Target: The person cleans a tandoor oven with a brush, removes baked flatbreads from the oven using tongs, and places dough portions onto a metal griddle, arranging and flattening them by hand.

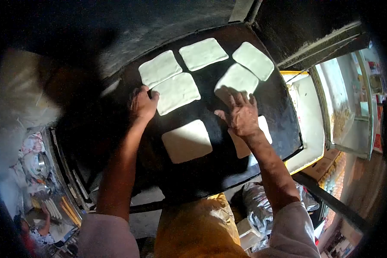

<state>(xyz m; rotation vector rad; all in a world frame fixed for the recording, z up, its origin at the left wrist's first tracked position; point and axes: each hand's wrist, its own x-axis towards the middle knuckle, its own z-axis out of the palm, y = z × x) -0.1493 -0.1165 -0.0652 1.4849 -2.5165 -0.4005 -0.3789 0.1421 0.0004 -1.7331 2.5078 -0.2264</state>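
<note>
Several flat rectangular pieces of white dough lie on a large black griddle (219, 167). At the left edge of one dough piece (177, 93) is my left hand (145, 103), its thumb and fingertips close together at the dough's corner; what lies between them is too small to tell. My right hand (241, 114) has its fingers spread over the lower edge of another dough piece (237, 80). Below my right wrist, a further piece (265, 129) is partly covered by my forearm. One more piece (187, 142) lies half in shadow at the front.
A glass-sided cabinet (352, 107) stands to the right. Beneath the griddle are a yellow cloth (193, 232) over my lap and grey plastic bags (258, 206). At lower left, another person's arm (46, 221) reaches over a table with stick-like items.
</note>
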